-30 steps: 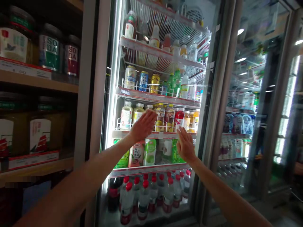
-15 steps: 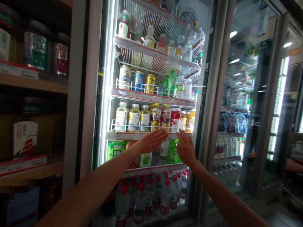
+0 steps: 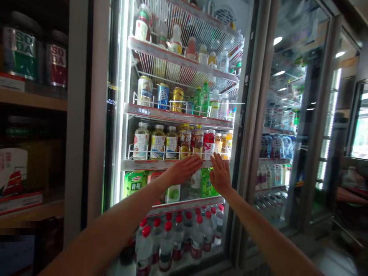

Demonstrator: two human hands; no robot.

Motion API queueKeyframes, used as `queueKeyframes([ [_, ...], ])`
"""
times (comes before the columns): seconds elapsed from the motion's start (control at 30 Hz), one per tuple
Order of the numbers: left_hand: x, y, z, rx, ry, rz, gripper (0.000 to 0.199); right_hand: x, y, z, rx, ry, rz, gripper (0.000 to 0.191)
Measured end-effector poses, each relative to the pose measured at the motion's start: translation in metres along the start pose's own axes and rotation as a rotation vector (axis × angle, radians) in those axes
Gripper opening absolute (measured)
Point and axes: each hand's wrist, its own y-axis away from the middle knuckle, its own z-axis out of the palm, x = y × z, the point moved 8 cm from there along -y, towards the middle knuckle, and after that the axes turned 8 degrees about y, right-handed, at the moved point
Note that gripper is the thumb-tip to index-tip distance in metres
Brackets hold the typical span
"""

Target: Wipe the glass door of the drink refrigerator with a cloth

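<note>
Both arms reach out toward a lit drinks cooler (image 3: 241, 126). My left hand (image 3: 184, 169) holds nothing; its fingers are stretched out, pointing right, in front of a shelf edge (image 3: 149, 165). Close to its right is my right hand (image 3: 220, 175), also holding nothing, with straight fingers pointing up and left. A small gap parts the two hands. Above their fingertips are a red drink bottle (image 3: 209, 142) and yellow-capped bottles (image 3: 197, 138). Behind the hands, partly hidden, stand green packs (image 3: 206, 184) and a pale bottle (image 3: 196, 180). Whether either hand touches anything I cannot tell.
Tea bottles (image 3: 141, 142) and cans (image 3: 177, 99) line the cooler's shelves. Red-capped water bottles (image 3: 167, 245) stand at the bottom. A grey upright (image 3: 77, 126) divides the cooler from a wooden shelf (image 3: 31, 100) with soda bottles. Further glass-fronted coolers (image 3: 287, 96) run off to the right.
The view has shifted slightly to the right, so the cooler and shelves sit further left. Both hands keep nearly the same pose, still stretched out side by side.
</note>
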Motion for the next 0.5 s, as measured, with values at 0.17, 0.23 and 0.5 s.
queueKeyframes([
  [0.17, -0.045, -0.002, -0.019, 0.109, -0.003, -0.264, 0.054, -0.007, -0.015, 0.003, -0.028, -0.037, 0.018, 0.055],
  [0.23, -0.032, 0.006, -0.016, 0.085, 0.01, -0.226, 0.056, -0.012, -0.02, 0.003, -0.021, -0.056, 0.02, 0.056],
  [0.5, -0.041, 0.044, -0.039, 0.066, -0.045, -0.238, 0.055, -0.032, -0.024, 0.007, -0.032, -0.084, 0.001, 0.06],
])
